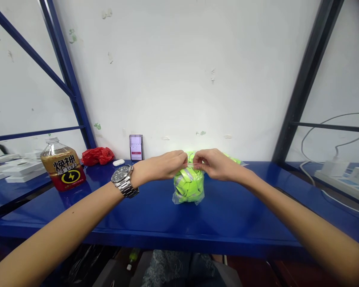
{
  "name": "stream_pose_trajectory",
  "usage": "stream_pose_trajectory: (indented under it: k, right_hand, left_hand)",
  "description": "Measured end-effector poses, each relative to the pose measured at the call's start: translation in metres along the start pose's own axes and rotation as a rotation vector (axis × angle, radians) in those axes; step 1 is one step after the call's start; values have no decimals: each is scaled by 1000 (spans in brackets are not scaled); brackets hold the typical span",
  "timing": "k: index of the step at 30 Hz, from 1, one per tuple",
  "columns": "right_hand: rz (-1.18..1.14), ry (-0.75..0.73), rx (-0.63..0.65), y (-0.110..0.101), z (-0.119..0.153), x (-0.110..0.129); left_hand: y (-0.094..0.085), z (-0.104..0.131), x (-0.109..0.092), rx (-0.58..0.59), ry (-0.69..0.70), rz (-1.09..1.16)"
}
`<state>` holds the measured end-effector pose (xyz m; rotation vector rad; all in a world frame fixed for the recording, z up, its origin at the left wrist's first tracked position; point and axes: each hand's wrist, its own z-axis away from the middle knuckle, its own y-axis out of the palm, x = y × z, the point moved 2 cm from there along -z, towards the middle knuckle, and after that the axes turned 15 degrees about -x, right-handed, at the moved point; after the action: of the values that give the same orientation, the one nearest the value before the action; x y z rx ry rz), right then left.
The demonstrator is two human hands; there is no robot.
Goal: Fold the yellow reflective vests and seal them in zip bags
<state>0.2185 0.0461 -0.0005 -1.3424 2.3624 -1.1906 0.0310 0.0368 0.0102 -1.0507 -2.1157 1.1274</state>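
While looking forward and down in the head view, can see a clear plastic bag (189, 189) near the middle of the blue counter (137, 223), filled with bright yellow-green material and pale grey bands folded among it. Seems to rest with its bottom on the counter, more or less upright, just below both hands. With the left grip (171, 164), pinches the upper edge of the bag narrowly. With the right grip (215, 163), pinches the same edge from the other side, also narrowly and very near to the left one. Between them, holds a short transparent part of the edge. Cannot tell the exact place of each fingertip, being small and partly hidden. On the left wrist, wears a silver watch (124, 181). Just behind the hands, can see more yellow-green material (232, 158), partly covered. Farther to the left, can find a phone (136, 148) leaning on the white wall (197, 79), a small white case (118, 162), a crumpled red bag (97, 155) and a large bottle (71, 175) with a red and gold label. At the far left, can notice flat white boxes (20, 169); at the far right, a white power strip (351, 185) with cables (305, 137).
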Motion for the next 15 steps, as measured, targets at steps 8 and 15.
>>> stream_pose_trajectory:
  k: [8, 15]
  right_hand:
    - [28, -7, -23, 2, 0, 0]
    - [166, 78, -142, 12, -3, 4]
  left_hand:
    - [1, -1, -4, 33, 37, -85]
    - [2, -2, -10, 47, 47, -183]
